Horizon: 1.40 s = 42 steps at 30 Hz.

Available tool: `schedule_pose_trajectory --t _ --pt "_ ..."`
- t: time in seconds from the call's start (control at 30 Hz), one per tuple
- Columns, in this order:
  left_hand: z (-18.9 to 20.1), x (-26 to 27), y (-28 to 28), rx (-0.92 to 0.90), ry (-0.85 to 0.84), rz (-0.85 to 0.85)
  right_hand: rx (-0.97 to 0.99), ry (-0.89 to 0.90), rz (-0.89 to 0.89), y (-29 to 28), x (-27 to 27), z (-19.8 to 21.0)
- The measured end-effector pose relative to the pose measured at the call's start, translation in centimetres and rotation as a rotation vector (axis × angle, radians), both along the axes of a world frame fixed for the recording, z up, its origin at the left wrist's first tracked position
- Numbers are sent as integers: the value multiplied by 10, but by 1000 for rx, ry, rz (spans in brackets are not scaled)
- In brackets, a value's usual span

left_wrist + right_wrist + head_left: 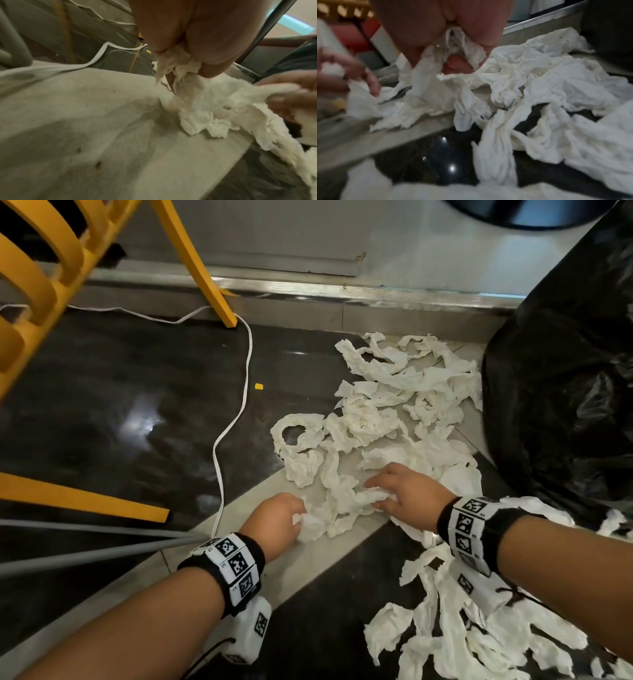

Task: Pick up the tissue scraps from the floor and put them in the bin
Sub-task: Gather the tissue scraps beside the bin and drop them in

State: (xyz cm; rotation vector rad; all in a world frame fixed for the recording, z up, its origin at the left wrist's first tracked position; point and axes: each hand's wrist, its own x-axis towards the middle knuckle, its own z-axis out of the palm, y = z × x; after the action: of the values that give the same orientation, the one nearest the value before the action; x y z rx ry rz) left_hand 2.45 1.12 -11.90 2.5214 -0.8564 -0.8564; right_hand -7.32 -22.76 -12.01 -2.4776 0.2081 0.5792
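Torn white tissue scraps (380,412) lie in a loose heap across the floor, with more (452,631) near my right forearm. My left hand (279,517) grips a bunch of tissue at the heap's near left edge; its fingers curl round the tissue (185,67) in the left wrist view. My right hand (400,491) grips another bunch in the middle of the heap, with the tissue (464,44) pinched in its curled fingers. The bin, lined with a black bag (561,405), stands at the right, just beyond the heap.
A yellow chair (41,268) stands at the left, one leg (202,272) near the wall. A white cable (236,405) runs across the dark floor past my left wrist. Grey bars (85,546) lie at the lower left. A metal skirting (342,290) edges the wall.
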Motion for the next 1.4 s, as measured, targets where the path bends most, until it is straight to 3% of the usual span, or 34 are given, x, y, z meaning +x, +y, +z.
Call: schedule_pose_trajectory --t 0.13,0.23,0.33,0.5,0.63,0.73,0.8,0.93,1.03,1.13,1.27,1.4 --pt "7 -5 -3 -8 1 -27 -243 228 350 10 -7 -11" --pt "9 -6 -4 -49 32 -14 -324 224 413 9 -1 -7" --pt "0 -5 -3 -38 42 -52 -315 131 274 1 11 2" --pt "-19 -10 -4 129 -50 -362 -147 -7 -107 -8 20 4" --pt "-27 -13 -6 262 -112 -583 17 -128 -182 -4 19 14" --pt "-24 -13 -11 317 -130 -665 106 -130 -267 -4 18 27" --pt "-21 -12 -13 320 -159 -711 101 -160 -228 -3 18 33" --pt "-13 -12 -9 275 -83 -579 -129 -109 72 11 23 38" --pt "-5 -8 -2 218 -17 -449 -175 -52 234 26 31 24" --pt "0 -5 6 232 -34 -472 -280 42 418 42 40 3" --pt "6 -6 23 160 -4 -435 -288 210 444 53 51 -6" --pt "8 -2 41 38 31 -274 -380 179 557 51 48 -12"
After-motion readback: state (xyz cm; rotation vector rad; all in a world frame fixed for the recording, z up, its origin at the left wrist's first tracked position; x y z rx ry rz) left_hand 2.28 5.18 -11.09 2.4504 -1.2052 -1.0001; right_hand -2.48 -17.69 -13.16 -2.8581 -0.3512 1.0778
